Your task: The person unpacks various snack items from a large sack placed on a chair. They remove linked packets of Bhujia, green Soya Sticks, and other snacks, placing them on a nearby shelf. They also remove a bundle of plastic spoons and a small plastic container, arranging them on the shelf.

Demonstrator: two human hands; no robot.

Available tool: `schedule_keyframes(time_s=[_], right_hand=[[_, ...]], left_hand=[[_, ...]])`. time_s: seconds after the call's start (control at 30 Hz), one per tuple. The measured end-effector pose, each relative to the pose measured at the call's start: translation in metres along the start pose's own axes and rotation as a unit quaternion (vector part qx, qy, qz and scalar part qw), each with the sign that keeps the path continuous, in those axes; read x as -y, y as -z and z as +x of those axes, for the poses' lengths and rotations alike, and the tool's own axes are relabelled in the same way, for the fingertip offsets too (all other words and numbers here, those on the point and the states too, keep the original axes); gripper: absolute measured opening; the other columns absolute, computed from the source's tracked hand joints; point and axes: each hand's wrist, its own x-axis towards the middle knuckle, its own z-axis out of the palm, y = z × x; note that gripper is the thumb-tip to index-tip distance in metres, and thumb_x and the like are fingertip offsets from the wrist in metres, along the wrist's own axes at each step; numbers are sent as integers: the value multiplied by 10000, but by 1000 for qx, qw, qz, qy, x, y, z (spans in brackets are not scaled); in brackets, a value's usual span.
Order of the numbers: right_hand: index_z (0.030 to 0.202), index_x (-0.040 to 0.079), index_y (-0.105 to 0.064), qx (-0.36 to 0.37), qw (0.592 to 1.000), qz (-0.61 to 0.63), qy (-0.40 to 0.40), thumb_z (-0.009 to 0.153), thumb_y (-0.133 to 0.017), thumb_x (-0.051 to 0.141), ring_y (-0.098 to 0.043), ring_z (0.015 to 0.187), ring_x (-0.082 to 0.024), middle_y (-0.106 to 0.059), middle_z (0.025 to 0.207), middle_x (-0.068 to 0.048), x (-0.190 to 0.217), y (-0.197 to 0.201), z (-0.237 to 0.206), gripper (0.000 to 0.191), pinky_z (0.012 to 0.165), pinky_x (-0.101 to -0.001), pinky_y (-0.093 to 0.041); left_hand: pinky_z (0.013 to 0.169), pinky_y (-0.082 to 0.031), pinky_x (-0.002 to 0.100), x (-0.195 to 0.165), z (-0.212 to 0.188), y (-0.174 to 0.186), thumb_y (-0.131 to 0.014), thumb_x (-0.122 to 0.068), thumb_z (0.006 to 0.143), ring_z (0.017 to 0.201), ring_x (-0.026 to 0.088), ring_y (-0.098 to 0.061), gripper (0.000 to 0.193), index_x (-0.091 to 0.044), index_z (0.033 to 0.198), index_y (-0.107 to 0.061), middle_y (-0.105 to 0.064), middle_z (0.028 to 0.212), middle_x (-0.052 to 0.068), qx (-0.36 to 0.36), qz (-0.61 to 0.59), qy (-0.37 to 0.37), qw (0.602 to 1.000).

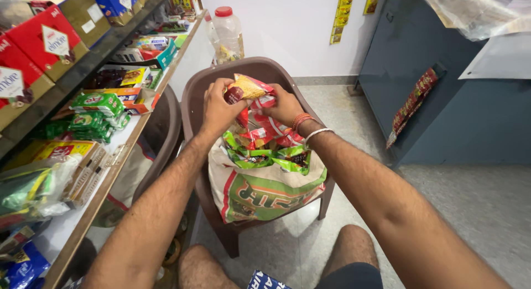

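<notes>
Item: snack packet (pixel 247 88), red and yellow. You are holding it up above the sack (pixel 260 192), which is sitting on the seat of the brown plastic chair (pixel 191 103). Your left hand (pixel 218 107) is pinching the packet's left edge, fingers closed on it; your right hand (pixel 285 105) is gripping its right side, just beside the red packets (pixel 265 128) below. Green packets (pixel 276 156) are lying at the sack's mouth. Shelves (pixel 119 150) of boxed goods are standing to your left.
</notes>
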Motion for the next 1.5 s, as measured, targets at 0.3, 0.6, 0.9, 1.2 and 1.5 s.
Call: schedule_keyframes(time_s=[0.3, 0.6, 0.9, 1.2, 1.5], right_hand=[[1144, 76, -654, -56, 998, 0, 22, 786, -846, 269, -745, 955, -296, -752, 1035, -147, 7, 16, 8, 451, 839, -403, -568], [1149, 99, -642, -137, 988, 47, 55, 782, -794, 119, -762, 975, -295, -774, 1003, -147, 34, 37, 23, 398, 819, -377, -587], [1212, 89, -645, -131, 976, 113, 136, 866, -723, 9, -773, 962, -205, -786, 1008, -131, 60, 39, 30, 363, 815, -320, -583], [1228, 71, -634, -108, 984, 112, 84, 837, -751, 53, -764, 852, -172, -789, 950, -123, 70, 43, 31, 409, 740, -316, -594], [1232, 34, -618, -95, 984, 129, 75, 843, -761, 118, -746, 740, -135, -775, 871, -101, 76, 51, 39, 423, 657, -302, -596]], left_hand=[[831, -577, 357, -12, 17, 25, -922, -282, 692, 933, 214, -708, 612, -31, 1163, -623, -711, 1018, 109, 54, -72, 28, 996], [881, -584, 297, -8, 22, 27, -912, -308, 731, 954, 112, -698, 614, -16, 1206, -657, -743, 1074, 62, 164, -197, 100, 961], [936, -593, 323, 14, 20, 33, -850, -50, 740, 990, 151, -740, 461, -12, 1175, -701, -782, 1082, 69, 279, -296, 165, 899], [863, -607, 311, -3, 17, 44, -831, -77, 818, 933, 122, -721, 383, -19, 1165, -681, -760, 1054, 48, 170, -330, 125, 920], [815, -623, 278, -41, 29, 69, -825, -105, 848, 887, 117, -738, 389, 25, 1170, -650, -765, 1045, 88, 92, -381, 106, 914]])
